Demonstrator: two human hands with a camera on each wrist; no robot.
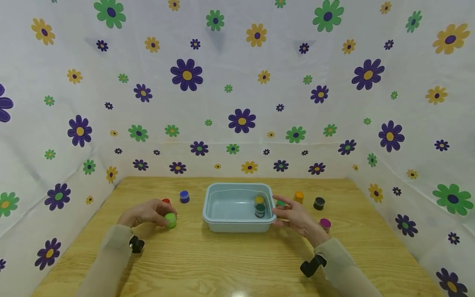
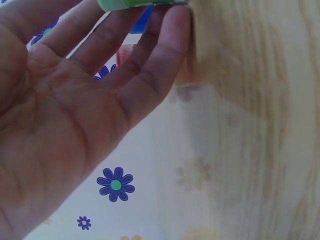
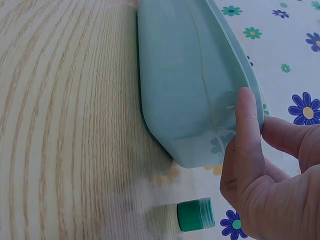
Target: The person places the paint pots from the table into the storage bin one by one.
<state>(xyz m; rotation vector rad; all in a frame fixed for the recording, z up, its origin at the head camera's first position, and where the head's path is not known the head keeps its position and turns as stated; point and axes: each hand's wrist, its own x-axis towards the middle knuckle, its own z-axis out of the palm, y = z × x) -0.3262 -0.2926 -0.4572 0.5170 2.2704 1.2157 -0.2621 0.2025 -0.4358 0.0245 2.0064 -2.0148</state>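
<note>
My left hand grips a small light green paint pot low over the left part of the table. In the left wrist view the pot shows only at the top edge, against the fingertips. Partly hidden behind this hand is a red pot. My right hand rests with extended fingers at the right end of a pale blue plastic tub. The right wrist view shows fingertips on its outer wall and rim. Inside the tub, at the right, are a yellow-topped pot and a dark green-topped pot.
A blue pot stands left of the tub. Right of it are a green pot, an orange pot, a black pot and a magenta-topped pot. Flower-printed white cloth encloses the wooden table at back and sides.
</note>
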